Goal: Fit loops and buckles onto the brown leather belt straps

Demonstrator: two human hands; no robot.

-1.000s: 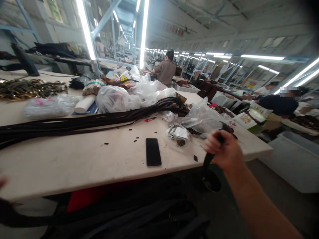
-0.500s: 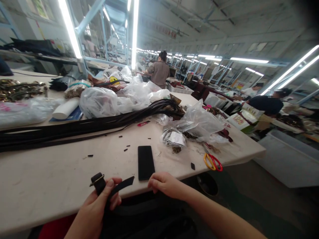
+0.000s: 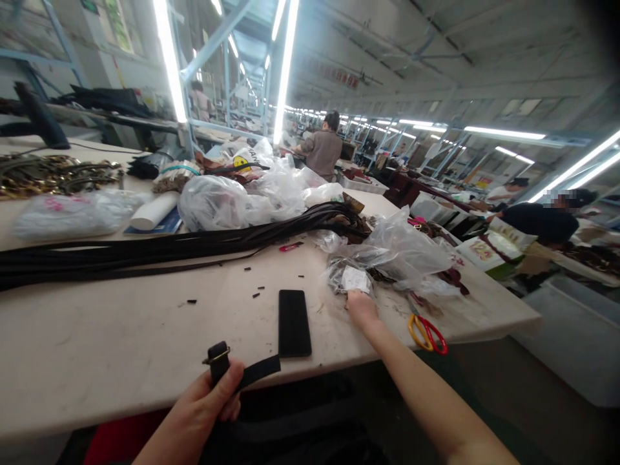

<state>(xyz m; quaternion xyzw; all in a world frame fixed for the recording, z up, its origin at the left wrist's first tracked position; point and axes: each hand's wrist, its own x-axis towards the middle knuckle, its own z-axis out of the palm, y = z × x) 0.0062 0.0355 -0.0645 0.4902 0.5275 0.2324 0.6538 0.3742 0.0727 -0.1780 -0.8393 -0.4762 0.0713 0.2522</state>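
My left hand (image 3: pixel 213 397) is closed on the end of a black strap (image 3: pixel 252 372) with a brass loop (image 3: pixel 216 356), at the near edge of the white table (image 3: pixel 97 342). My right hand (image 3: pixel 361 305) reaches forward to a small clear plastic bag (image 3: pixel 353 278) of metal parts and touches it; its fingers are hidden. A black phone (image 3: pixel 294 313) lies flat between my hands. Yellow-and-red scissors (image 3: pixel 427 332) lie to the right of my right arm.
A long bundle of dark straps (image 3: pixel 159 248) crosses the table. Behind it are clear plastic bags (image 3: pixel 242 194), a white roll (image 3: pixel 155 210) and a heap of brass hardware (image 3: pixel 53 174). A person (image 3: pixel 323 145) stands at the far end; another person (image 3: pixel 542 216) sits at right.
My right hand has left the table's near edge and reached forward to the small plastic bag. My left hand still holds the strap end, shifted slightly right.
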